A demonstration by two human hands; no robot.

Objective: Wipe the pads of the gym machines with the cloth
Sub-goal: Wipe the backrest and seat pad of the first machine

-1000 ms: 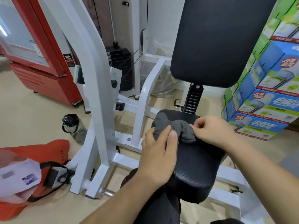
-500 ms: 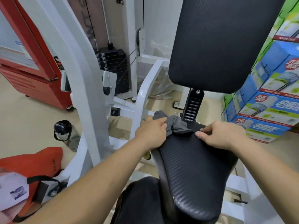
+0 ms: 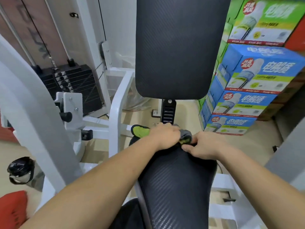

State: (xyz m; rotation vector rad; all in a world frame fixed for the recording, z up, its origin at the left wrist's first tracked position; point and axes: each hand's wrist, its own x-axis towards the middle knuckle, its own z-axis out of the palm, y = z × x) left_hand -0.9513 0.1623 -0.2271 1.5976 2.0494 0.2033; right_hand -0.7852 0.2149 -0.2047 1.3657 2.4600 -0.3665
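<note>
Head view, all positions referenced to the seat pad. The black, carbon-weave vinyl seat pad of a gym machine runs from the lower centre of the view away from the person. The task item, a crumpled grey and lime-green cloth, lies on the far end of the seat pad. Its green part overhangs the far-left corner and its grey part is bunched between the two hands. The left hand lies on top of the cloth at the far end of the seat pad, fingers bent down over the fabric and clasping it. The right hand rests on the far-right part of the seat pad, just beside the left hand, with thumb and bent fingers nipping the grey-green end of the cloth. Both forearms extend along the seat pad, one on each side. Beyond the seat pad's far end rises a black slotted metal adjustment post. It carries the tall black rectangular vinyl backrest pad, which stands upright and apart from the cloth. Left of the seat pad stands the white painted steel frame, with a black weight stack further left and behind. On the beige floor, well left of the seat pad, stands a dark-capped drinks bottle. To the far right of the seat pad is a column of stacked blue and green printed cartons.
</note>
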